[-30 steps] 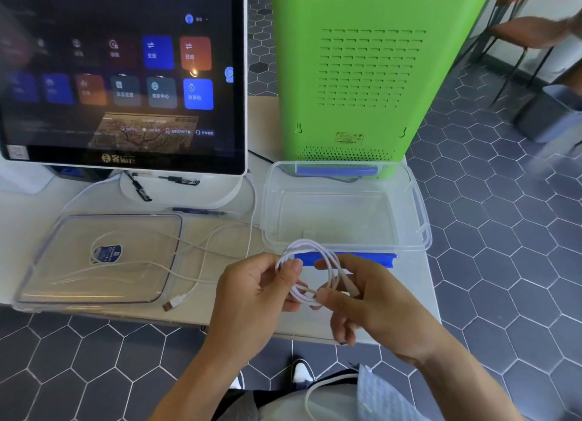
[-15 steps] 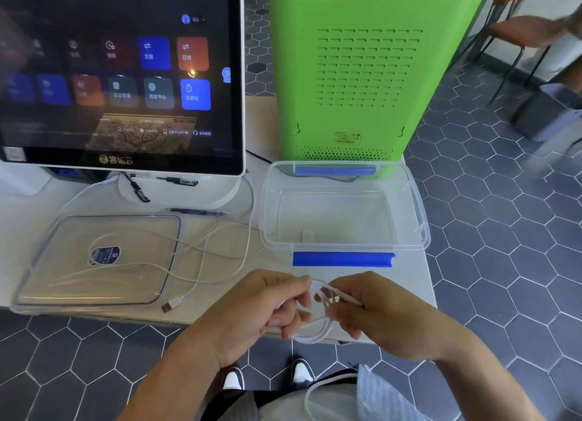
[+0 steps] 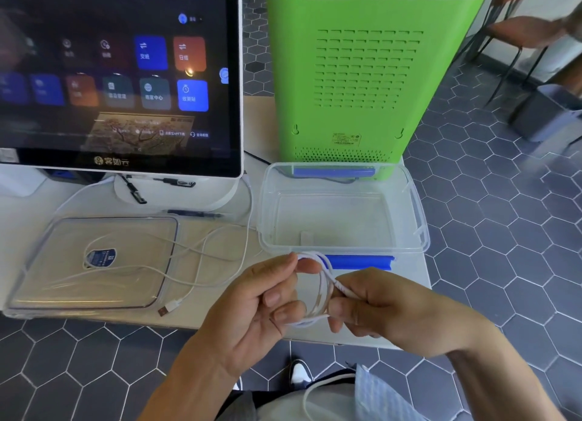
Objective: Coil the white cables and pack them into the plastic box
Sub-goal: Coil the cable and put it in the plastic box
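Dark hexagon floor tiles run under the pale table (image 3: 220, 313), and the clear plastic box (image 3: 422, 231) standing open on it is my landmark for everything else. Just in front of the box's near blue clip, I have both hands on the small coil of white cable (image 3: 324, 290). My left hand (image 3: 248, 310) pinches the top of the loops between thumb and forefinger, and my right hand (image 3: 387, 310) pinches the ribbed plug end against the loops, so each grip is clenched on the coil, which hangs between them with its lower arc below my fingers.

As I see it, the loops are springy, and if either pinch loosens before the tail is tucked, the coil could spring apart or slip off the table edge. A second loose white cable (image 3: 201, 253) sprawls left of the box, over the clear flat lid (image 3: 28, 282); dragging a sleeve through it could snag it. The box interior looks bare, so the drop itself should be easy
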